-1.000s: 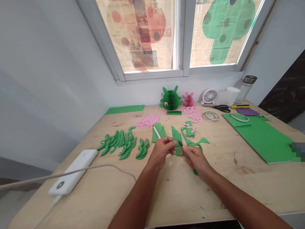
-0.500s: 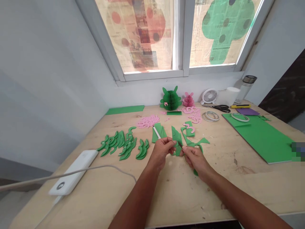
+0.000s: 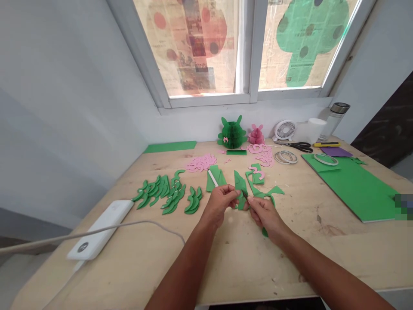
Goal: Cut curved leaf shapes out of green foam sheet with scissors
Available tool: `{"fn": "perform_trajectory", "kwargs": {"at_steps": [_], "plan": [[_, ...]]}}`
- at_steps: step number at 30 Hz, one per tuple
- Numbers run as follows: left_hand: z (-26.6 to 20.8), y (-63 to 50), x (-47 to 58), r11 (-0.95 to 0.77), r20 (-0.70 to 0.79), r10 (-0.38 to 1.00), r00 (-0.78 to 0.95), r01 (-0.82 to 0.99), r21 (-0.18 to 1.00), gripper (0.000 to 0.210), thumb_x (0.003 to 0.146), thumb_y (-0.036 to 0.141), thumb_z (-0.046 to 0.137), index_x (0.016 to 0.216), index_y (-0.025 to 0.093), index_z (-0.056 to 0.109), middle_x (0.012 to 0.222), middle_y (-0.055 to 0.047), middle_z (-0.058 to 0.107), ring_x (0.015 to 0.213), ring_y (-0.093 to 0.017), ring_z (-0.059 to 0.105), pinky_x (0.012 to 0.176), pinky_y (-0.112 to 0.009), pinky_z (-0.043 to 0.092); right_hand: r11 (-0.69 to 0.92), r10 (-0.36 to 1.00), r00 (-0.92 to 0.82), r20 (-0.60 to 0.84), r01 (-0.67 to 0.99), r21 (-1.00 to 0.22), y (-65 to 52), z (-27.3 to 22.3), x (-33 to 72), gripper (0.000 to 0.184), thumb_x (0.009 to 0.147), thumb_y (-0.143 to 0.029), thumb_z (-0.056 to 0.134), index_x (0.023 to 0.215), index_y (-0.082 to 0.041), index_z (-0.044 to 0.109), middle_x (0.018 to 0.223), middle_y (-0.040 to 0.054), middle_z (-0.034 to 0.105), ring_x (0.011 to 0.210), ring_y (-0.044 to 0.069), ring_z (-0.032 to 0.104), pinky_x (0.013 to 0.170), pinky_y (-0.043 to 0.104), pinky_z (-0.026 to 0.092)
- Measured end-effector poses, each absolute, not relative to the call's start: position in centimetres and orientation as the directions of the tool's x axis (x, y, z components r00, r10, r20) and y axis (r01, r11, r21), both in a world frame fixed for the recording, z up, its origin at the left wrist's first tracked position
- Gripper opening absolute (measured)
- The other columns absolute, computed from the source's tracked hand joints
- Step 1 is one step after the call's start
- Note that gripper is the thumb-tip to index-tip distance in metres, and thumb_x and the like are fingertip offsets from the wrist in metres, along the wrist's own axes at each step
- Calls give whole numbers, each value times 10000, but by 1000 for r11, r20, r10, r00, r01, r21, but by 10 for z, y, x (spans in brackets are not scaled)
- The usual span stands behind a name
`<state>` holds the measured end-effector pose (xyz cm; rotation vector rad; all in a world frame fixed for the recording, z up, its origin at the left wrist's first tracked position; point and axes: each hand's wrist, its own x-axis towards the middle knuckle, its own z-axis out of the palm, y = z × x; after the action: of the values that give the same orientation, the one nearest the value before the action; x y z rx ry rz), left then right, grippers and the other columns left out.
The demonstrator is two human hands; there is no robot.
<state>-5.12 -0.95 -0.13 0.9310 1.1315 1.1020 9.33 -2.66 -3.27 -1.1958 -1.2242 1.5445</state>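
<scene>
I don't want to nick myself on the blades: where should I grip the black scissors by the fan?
Probably by the looped handles, the right hand, once free, coming from above and the near right. The black scissors lie with blades pointing left, in front of the fan, so fingers should stay off them.

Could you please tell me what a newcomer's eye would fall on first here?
Probably the bright green pleated paper figure in front of the wall below the window, with a smaller pink figure just to its right. A green tree-like shape on the right-hand pane also stands out. Near centre, the left hand and right hand are close together at some green paper.
</scene>
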Motion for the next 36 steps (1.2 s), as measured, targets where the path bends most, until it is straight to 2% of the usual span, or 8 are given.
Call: {"fn": "perform_trajectory", "kwargs": {"at_steps": [12,23,36], "plan": [[-2,-8,-52,221,-209,973,95,-144,965,206,558,271,689,526,164,516,413,43,476,391,-71,411,435,-212,317,-178,955,-244,-168,-18,-984,-26,-32,94,440,775,-584,496,672,-161,561,378,-96,277,357,66,181,346,206,141],[-2,-8,-53,224,-212,972,99,-143,964,214,549,265,688,514,170,499,421,58,451,392,-66,387,447,-221,311,-184,954,-251,-166,-53,-981,-26,-32,94,465,741,-612,526,652,-158,574,368,-93,282,342,58,173,337,207,124],[-4,-8,-53,214,-197,972,130,-133,968,203,572,242,666,513,171,486,408,65,433,389,-64,384,447,-220,295,-158,955,-259,-146,-26,-987,-26,-31,94,443,779,-575,499,658,-155,569,375,-91,280,351,61,179,343,209,135]]}}
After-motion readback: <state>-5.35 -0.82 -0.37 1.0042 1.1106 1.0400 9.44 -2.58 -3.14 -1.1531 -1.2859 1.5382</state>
